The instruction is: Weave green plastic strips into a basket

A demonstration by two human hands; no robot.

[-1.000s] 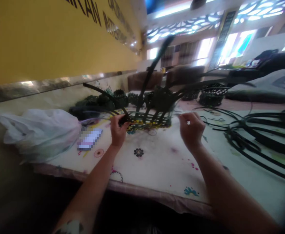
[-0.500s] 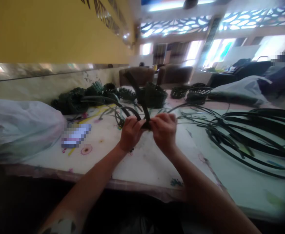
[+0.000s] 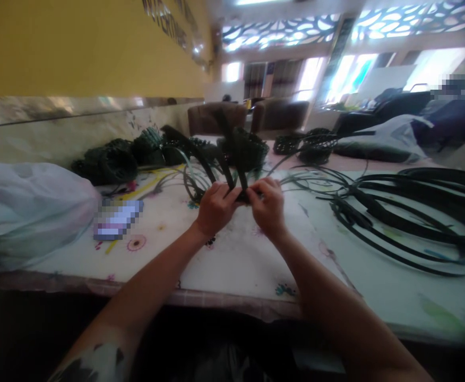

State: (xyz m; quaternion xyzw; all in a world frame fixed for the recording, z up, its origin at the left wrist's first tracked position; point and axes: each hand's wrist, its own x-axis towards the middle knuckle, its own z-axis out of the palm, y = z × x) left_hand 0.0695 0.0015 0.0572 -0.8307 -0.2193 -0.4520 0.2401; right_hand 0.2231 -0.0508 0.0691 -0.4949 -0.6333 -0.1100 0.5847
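Observation:
Dark green flat weaving strips point(image 3: 238, 159) rise from between my two hands, several fanning up and away over the middle of the table. My left hand point(image 3: 218, 208) is closed on the strips, its thumb and fingers pinching near their lower ends. Just to its right, my right hand point(image 3: 267, 204) pinches the same bunch with thumb and forefinger. The strips' lower ends are mostly hidden by my fingers. Thinner loose strips point(image 3: 190, 183) curve out behind my left hand, and others trail away to the right.
Large coils of dark strip point(image 3: 411, 212) spread over the right side of the table. Woven dark green baskets point(image 3: 117, 159) line the back. A white plastic bag point(image 3: 33, 212) and a blurred phone-like object point(image 3: 119, 218) lie left. Another bag point(image 3: 392, 143) and a seated person point(image 3: 455, 114) are far right.
The strips in my hands have shifted, and more of them now stand fanned out to the left. My right hand's fingers have changed their pinch. The whole view has shifted slightly.

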